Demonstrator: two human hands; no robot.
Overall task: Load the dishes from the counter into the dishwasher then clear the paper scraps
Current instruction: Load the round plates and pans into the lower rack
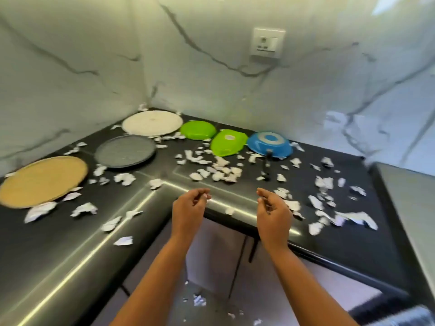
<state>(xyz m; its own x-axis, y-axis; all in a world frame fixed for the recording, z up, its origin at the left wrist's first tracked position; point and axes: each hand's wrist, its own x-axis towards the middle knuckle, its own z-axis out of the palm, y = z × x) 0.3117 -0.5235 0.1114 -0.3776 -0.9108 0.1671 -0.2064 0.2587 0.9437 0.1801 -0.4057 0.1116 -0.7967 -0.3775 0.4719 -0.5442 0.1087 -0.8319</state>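
Observation:
On the black corner counter [70,243] lie a tan round plate [42,181], a grey round plate [124,150], a cream round plate [151,122], two green dishes turned face down [197,129] [228,142] and a blue pan turned face down [269,144] with a black handle. White paper scraps [219,169] are strewn all over the counter. My left hand [189,208] and my right hand [273,212] hover side by side above the counter's inner corner edge, fingers loosely curled, holding nothing.
Marble walls close the corner, with a socket [267,42] above the blue pan. Below the counter edge stand cabinet doors [219,255]. A few paper scraps [200,300] lie on the floor. A grey surface [409,196] adjoins the counter at right.

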